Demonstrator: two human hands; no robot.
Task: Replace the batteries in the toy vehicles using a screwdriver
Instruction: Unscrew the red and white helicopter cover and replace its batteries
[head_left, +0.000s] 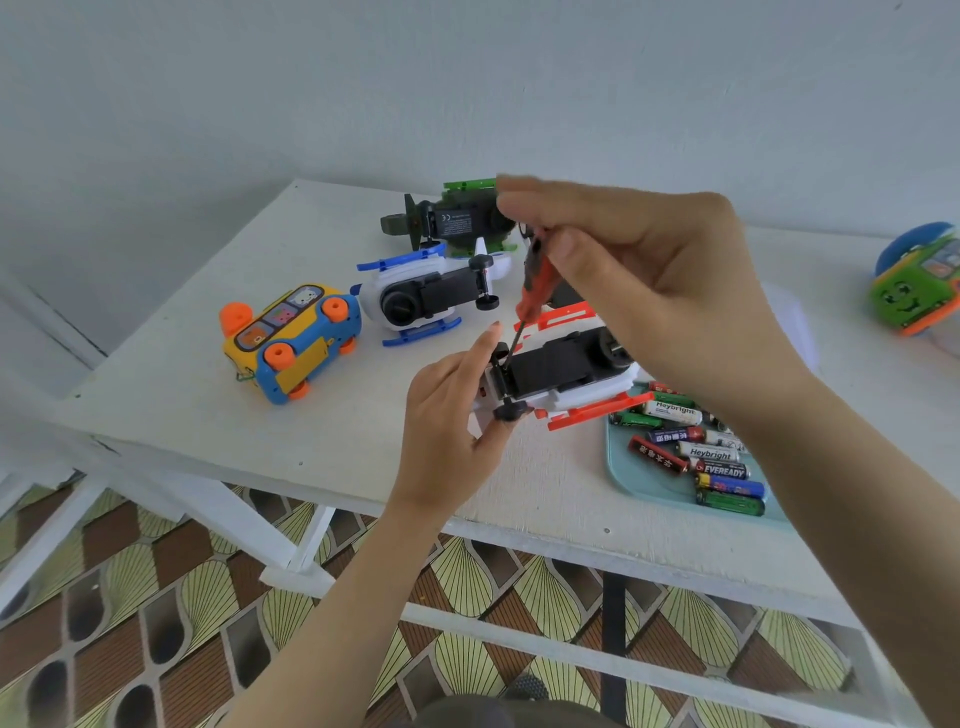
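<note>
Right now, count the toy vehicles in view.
5: yellow bus, left; blue-white helicopter beside it; green helicopter behind that; red-white helicopter held by the left hand; green toy far right, cut off. The right hand may hide others.

So the red-and-white toy helicopter (566, 374) is belly-up mid-frame, black underside showing. The red-handled screwdriver (537, 283) leans over it, tip down on that underside by the wheel axle. The blue-and-white helicopter (415, 296) and the green toy aircraft (457, 221) are flipped too, up and left of it. The yellow bus (291, 343) lies on its side at left. AA batteries (696, 452) are heaped lower right.
</note>
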